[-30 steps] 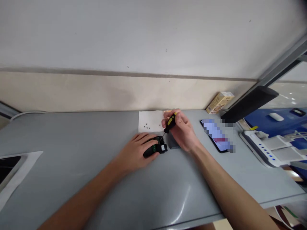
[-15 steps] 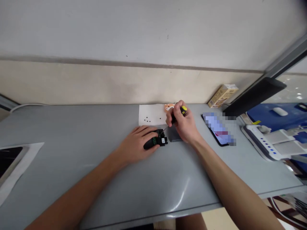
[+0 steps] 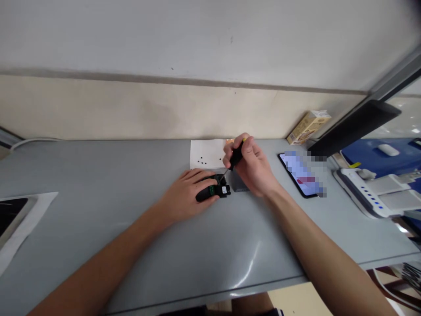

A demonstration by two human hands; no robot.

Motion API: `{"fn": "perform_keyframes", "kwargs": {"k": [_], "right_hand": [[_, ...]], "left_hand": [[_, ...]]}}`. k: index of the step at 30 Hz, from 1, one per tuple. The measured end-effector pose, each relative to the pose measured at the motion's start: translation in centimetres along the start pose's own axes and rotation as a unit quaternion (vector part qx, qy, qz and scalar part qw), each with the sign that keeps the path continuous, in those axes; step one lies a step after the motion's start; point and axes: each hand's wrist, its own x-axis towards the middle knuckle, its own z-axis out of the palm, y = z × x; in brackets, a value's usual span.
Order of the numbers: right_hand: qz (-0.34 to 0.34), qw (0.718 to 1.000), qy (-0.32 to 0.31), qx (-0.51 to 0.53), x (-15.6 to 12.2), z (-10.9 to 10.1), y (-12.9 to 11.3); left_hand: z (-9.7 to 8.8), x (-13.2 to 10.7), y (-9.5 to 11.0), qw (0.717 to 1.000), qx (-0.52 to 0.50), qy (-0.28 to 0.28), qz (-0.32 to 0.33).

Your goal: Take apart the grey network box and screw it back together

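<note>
My left hand (image 3: 186,193) lies on the grey table (image 3: 98,210), fingers pressed around a small black device (image 3: 213,191) with a green circuit board showing. My right hand (image 3: 251,169) grips a black and yellow screwdriver (image 3: 234,159), its thin tip angled down onto the device. A dark grey flat block (image 3: 239,184) lies just right of the device, partly behind my right hand.
A white paper sheet (image 3: 205,152) with several tiny black screws lies by the wall. A phone (image 3: 301,174) lies face up to the right, with a small yellow carton (image 3: 308,126) behind it. A white machine (image 3: 371,195) stands far right; a dark tray (image 3: 11,213) sits at left.
My right hand shifted the screwdriver: half a second ago it was raised nearer the paper, now its tip points down onto the device again. The left hand stayed on the device.
</note>
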Motion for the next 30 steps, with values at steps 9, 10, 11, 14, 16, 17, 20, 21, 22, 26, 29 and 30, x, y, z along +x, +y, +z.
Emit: {"fn": "perform_keyframes", "kwargs": {"k": [9,10,11,14,16,17,20,21,22,26,29,30], "right_hand": [[0.02,1.0,0.003,0.018,0.0,-0.4,-0.6],[0.014,1.0,0.011,0.02,0.0,-0.6,-0.4],[0.009,1.0,0.021,0.019,0.1,-0.7,-0.2],[0.005,0.999,0.053,0.008,0.4,-0.8,0.2],[0.018,0.998,0.057,0.017,0.5,-0.6,0.0],[0.028,0.998,0.055,0.026,0.6,-0.5,-0.1],[0.041,0.997,0.051,0.044,0.5,-0.4,-0.6],[0.038,0.997,0.054,0.045,0.4,-0.4,-0.5],[0.033,0.997,0.057,0.043,0.4,-0.4,-0.4],[0.004,0.997,0.075,-0.008,0.3,-0.5,0.4],[-0.006,0.996,0.085,-0.027,0.5,-0.6,0.4],[0.0,0.996,0.083,-0.025,0.5,-0.6,0.2]], "left_hand": [[0.1,0.0,0.0,1.0,0.008,0.009,0.006],[0.1,0.1,0.1,1.0,0.008,0.008,0.007],[0.1,0.1,0.1,1.0,0.009,0.007,0.007],[0.0,0.1,0.3,1.0,0.012,0.008,0.008],[0.0,0.1,0.3,1.0,0.018,0.006,0.007],[0.0,0.1,0.3,1.0,0.02,0.006,0.007],[0.0,0.1,0.3,1.0,0.02,0.009,0.008],[0.0,0.1,0.3,1.0,0.016,0.01,0.01],[0.0,0.1,0.2,1.0,0.011,0.011,0.011],[0.0,0.1,0.2,1.0,0.004,0.009,0.007],[0.0,0.1,0.2,1.0,0.0,0.005,0.004],[0.0,0.1,0.2,1.0,-0.002,0.005,0.004]]}}
